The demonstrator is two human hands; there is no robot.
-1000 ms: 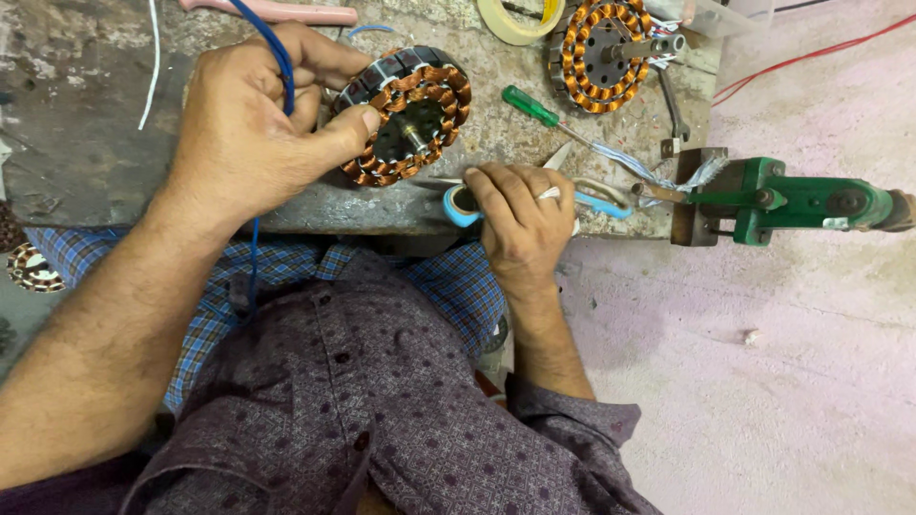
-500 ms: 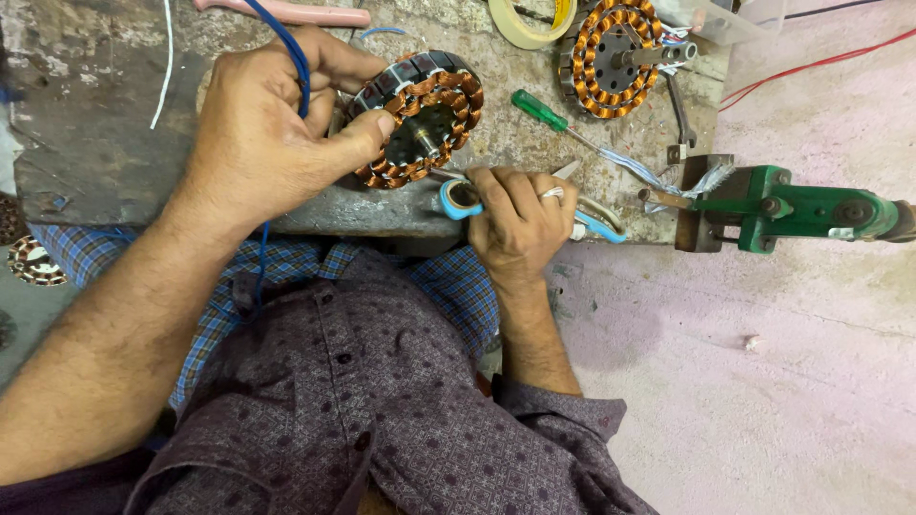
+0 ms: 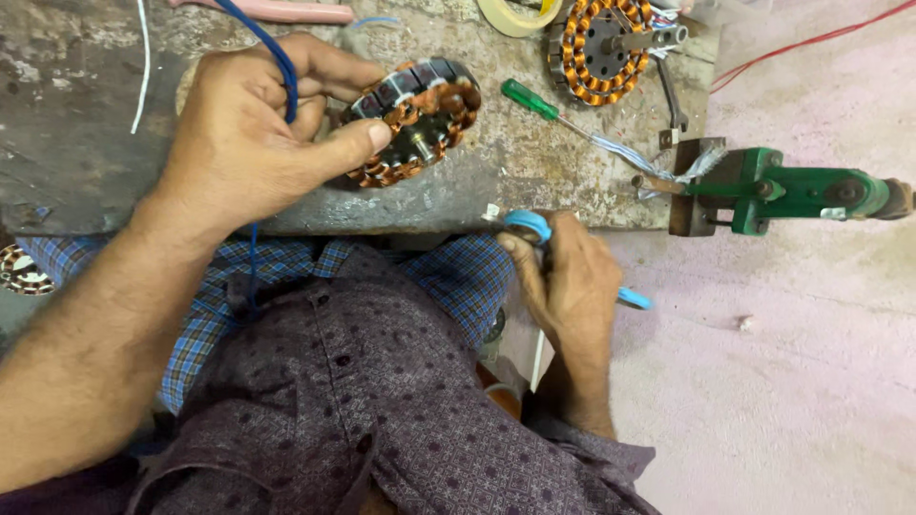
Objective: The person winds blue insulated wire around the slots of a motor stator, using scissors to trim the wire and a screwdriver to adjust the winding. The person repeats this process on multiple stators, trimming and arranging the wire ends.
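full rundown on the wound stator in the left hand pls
Round motor stator with copper-coloured windings around dark laminated steel, a metal shaft through its hub. It is tilted on edge on the worn grey workbench, near the front edge. The left hand holds it, thumb against the coils, with a blue wire across its fingers.

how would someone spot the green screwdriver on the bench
On the worn grey workbench, look between the two copper-wound stators. The screwdriver lies flat beside the far stator; its translucent green handle is its giveaway.
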